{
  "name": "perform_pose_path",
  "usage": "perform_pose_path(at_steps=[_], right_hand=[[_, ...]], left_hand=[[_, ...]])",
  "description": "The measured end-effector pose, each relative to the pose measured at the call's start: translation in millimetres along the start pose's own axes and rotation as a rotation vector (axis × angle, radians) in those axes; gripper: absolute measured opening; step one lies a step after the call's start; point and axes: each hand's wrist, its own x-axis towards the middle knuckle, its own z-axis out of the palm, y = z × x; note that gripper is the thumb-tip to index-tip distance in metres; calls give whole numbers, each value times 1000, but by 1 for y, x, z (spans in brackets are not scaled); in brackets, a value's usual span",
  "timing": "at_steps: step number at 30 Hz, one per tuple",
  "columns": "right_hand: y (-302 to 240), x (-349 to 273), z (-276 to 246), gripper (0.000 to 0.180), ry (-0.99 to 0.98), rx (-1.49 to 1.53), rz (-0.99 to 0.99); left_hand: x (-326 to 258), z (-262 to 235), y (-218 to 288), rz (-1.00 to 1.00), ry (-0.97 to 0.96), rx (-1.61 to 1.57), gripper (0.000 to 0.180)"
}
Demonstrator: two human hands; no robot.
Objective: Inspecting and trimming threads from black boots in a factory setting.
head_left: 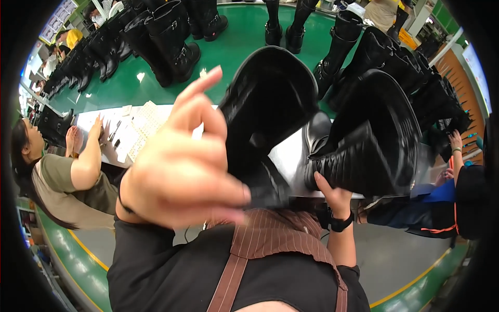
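Two tall black boots stand before me at the worktable's near edge, their open shafts toward me. My right hand [333, 195], with a dark band on its wrist, grips the right boot [371, 161] low down, thumb on its creased leather. Raised close in front is my left hand [179, 164], blurred by motion. Its thumb and forefinger pinch together beside the lower part of the left boot [270, 99], while the little finger points up. Anything between those fingertips cannot be made out. Part of the left boot is hidden behind this hand.
Several black boots [169, 41] line the green tabletop [236, 26] at the back and left; more boots [382, 54] crowd the right. A pale perforated sheet [144, 122] lies left of me. One co-worker [78, 171] sits at left; another person's hand [456, 140] is at right.
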Motion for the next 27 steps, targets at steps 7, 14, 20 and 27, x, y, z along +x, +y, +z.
perform_pose_path(at_steps=[7, 14, 20, 27], right_hand=[[19, -51, -1, 49, 96, -213, -155], [18, -44, 6, 53, 180, -216, -180], [12, 13, -15, 52, 293, 320, 54], [9, 22, -29, 55, 111, 27, 81]], left_hand=[[-40, 28, 35, 85, 145, 80, 10], [-30, 29, 29, 60, 243, 109, 20], [-33, 32, -16, -257, 478, 197, 70], [-106, 79, -40, -361, 412, -39, 124]])
